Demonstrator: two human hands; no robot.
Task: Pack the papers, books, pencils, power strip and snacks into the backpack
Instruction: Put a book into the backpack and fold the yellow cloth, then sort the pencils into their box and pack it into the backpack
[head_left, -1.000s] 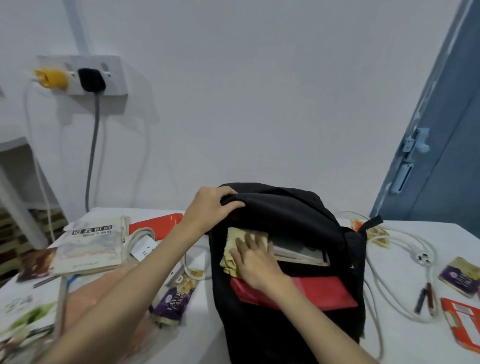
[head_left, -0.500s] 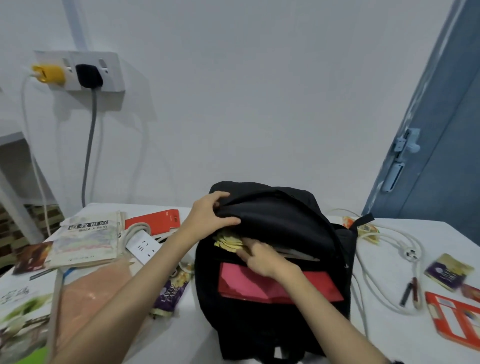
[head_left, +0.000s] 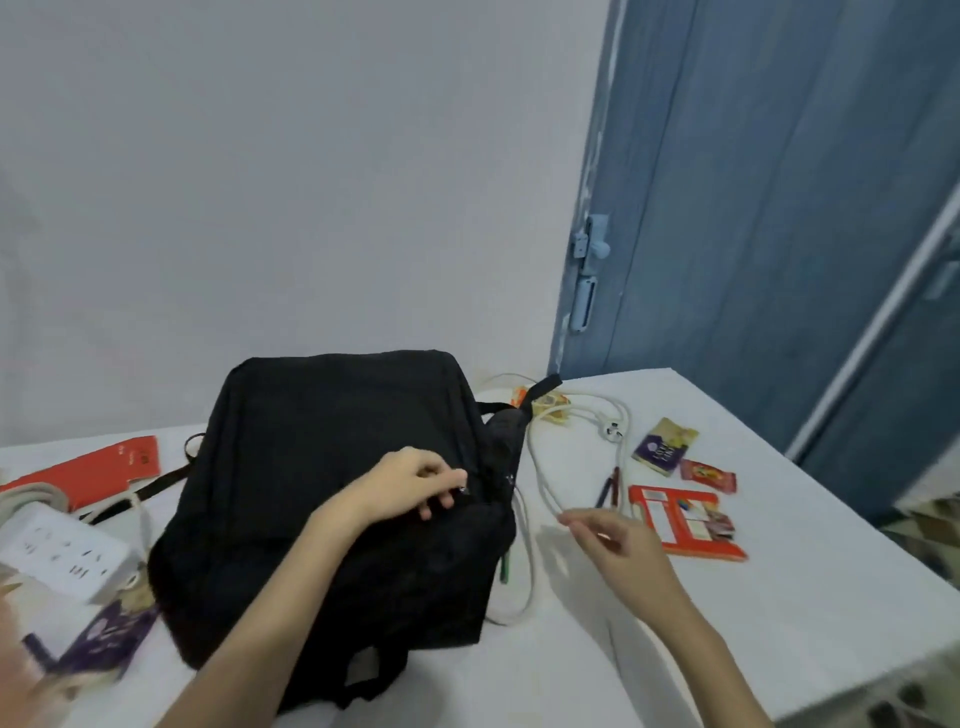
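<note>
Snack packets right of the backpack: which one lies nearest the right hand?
The small red packet, just past the orange book from the right hand. The purple-and-gold packet lies farther back, and the yellow-orange one sits by the backpack strap.

White table (head_left: 779, 597) bears backpack (head_left: 332, 467), cable (head_left: 540, 467), snacks (head_left: 665, 447).

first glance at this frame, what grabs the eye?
The black backpack dominates the middle of the white table, with the left hand pinching at its zipper on the right side. The right hand hovers open beside it, near the white cable. Further right lies an orange-red booklet with snack packets behind it; the white power strip sits at the left edge.
</note>
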